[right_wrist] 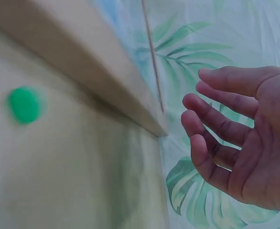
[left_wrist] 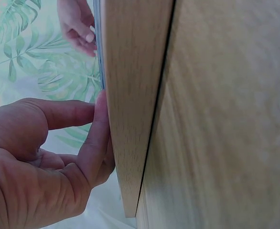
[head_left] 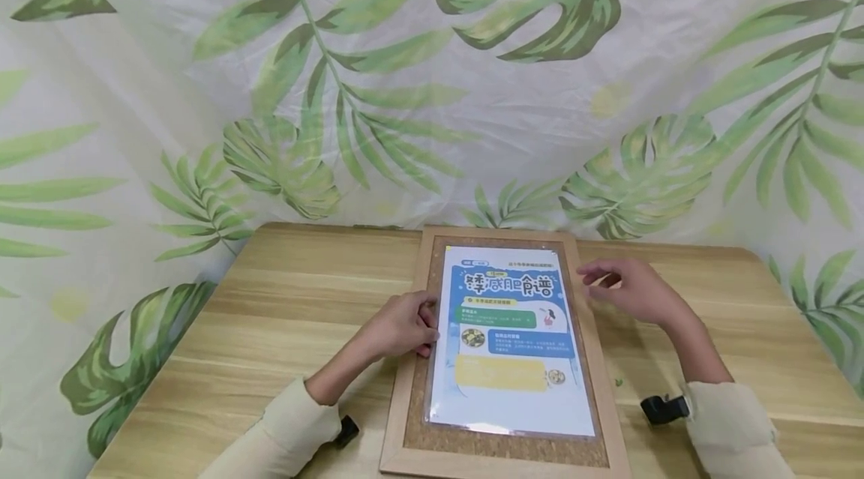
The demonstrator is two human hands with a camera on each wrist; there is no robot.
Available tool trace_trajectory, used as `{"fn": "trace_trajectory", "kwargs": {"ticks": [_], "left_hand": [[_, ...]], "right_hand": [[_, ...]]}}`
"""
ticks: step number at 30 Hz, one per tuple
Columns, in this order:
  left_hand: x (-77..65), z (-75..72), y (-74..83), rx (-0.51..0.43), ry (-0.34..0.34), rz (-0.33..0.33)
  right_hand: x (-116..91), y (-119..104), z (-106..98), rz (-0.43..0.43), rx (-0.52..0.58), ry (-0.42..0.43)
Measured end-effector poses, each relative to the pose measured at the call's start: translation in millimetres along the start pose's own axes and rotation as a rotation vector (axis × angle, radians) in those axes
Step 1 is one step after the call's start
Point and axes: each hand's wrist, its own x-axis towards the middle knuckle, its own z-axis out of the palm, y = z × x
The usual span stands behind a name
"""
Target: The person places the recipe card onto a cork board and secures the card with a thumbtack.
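Observation:
A printed poster (head_left: pixel 509 411) with a blue heading and a clear glossy edge lies on a cork board (head_left: pixel 418 419) with a wooden frame (head_left: pixel 398 404). At the poster's left edge, my left hand (head_left: pixel 401 325) pinches its margin between thumb and finger. The left wrist view has the thumb and fingertip of this left hand (left_wrist: pixel 59 152) meeting right beside the wooden frame (left_wrist: pixel 135 95). My right hand (head_left: pixel 631 288) hovers at the frame's upper right side, fingers loosely bent. In the right wrist view this right hand (right_wrist: pixel 240 138) holds nothing.
A small yellow pin (head_left: pixel 448 247) sits at the poster's upper left corner. On the wooden table (head_left: pixel 270 344), right of the board, lies a small green pin (head_left: pixel 618 382), blurred as a green round head (right_wrist: pixel 24 105) in the right wrist view. A leaf-print curtain (head_left: pixel 513 149) hangs behind.

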Motion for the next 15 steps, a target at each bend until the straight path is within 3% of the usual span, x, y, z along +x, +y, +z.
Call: {"fn": "trace_trajectory", "kwargs": {"ticks": [15], "left_hand": [[0.6,-0.5,0.0,0.009,0.003,0.007]], "right_hand": [[-53,5,8,0.029,-0.037,-0.101]]}}
